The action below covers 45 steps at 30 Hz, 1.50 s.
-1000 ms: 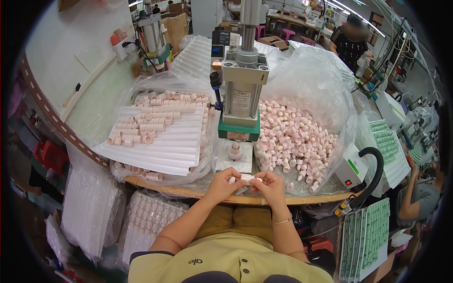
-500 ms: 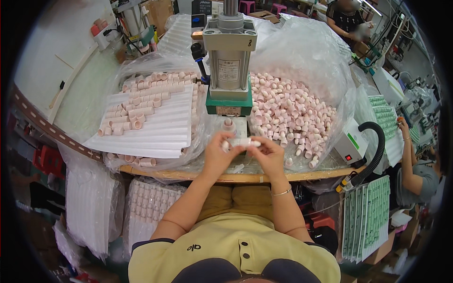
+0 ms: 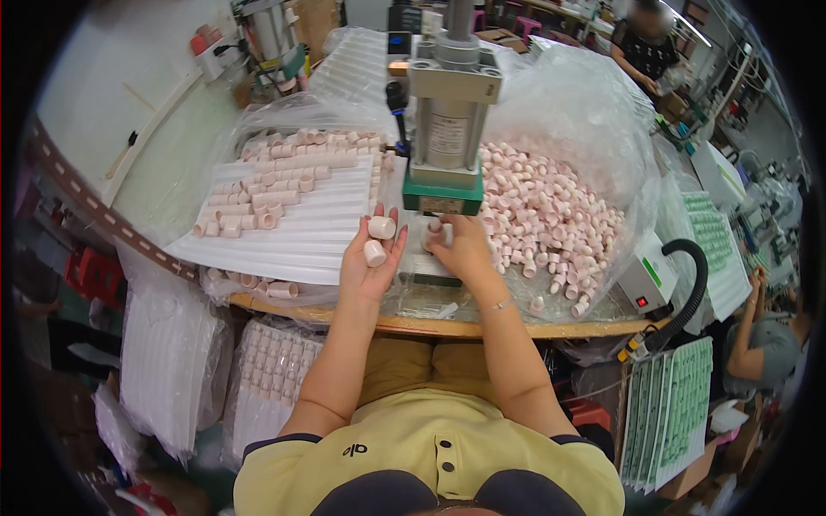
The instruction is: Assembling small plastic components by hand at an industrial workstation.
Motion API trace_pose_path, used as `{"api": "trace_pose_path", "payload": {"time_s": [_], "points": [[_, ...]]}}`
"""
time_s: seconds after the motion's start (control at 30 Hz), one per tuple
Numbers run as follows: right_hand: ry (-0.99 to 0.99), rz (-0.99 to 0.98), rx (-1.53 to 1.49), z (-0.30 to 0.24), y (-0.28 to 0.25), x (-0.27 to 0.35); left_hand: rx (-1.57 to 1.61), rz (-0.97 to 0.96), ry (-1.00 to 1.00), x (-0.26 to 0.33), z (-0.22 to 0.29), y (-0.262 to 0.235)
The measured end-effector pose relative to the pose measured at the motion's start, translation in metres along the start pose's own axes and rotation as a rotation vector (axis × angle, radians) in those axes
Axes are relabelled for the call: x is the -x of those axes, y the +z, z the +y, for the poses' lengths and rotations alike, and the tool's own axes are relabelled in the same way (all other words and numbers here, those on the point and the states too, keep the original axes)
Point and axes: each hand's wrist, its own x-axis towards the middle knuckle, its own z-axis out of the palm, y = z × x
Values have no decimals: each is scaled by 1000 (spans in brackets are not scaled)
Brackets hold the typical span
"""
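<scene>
My left hand (image 3: pixel 368 262) is raised palm up beside the press, with two small white-pink caps (image 3: pixel 379 239) lying in it. My right hand (image 3: pixel 459 245) reaches under the green base of the pneumatic press (image 3: pixel 447 129), fingers pinching a small white cap at the fixture. A heap of loose pink-white caps (image 3: pixel 551 215) fills a clear plastic bag right of the press. On the left, a white ridged tray (image 3: pixel 292 219) carries rows of caps.
A grey control box (image 3: pixel 647 279) with a black hose stands at the right table edge. Stacks of white trays (image 3: pixel 267 378) sit under the table, green trays (image 3: pixel 667 413) at the right. Other people work at the far back and right edge.
Both hands were together on one cap at the table edge. They have separated: the left rose holding two caps, the right moved forward under the press. The view has tilted closer.
</scene>
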Motion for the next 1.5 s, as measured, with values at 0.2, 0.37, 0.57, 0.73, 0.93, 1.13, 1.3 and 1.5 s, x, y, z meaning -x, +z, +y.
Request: {"api": "trace_pose_path", "payload": {"time_s": [0.2, 0.37, 0.57, 0.73, 0.93, 1.13, 1.3, 1.5], "points": [[122, 85, 249, 22, -86, 65, -662, -156, 339, -13, 96, 13], [471, -143, 560, 68, -109, 117, -2158, -261, 791, -90, 153, 31], [492, -154, 416, 72, -104, 125, -2942, -334, 806, -167, 156, 3], [373, -55, 337, 79, -109, 133, -2934, -340, 768, -164, 149, 4], [402, 26, 32, 57, -114, 124, -2939, -333, 836, -145, 149, 8], [275, 29, -433, 22, -78, 109, -1662, -253, 274, -41, 72, 18], [173, 54, -579, -23, -54, 79, -1193, -414, -93, 25, -21, -22], [-156, 125, -324, -19, -62, 70, -951, -395, -433, 17, -34, -34]]}}
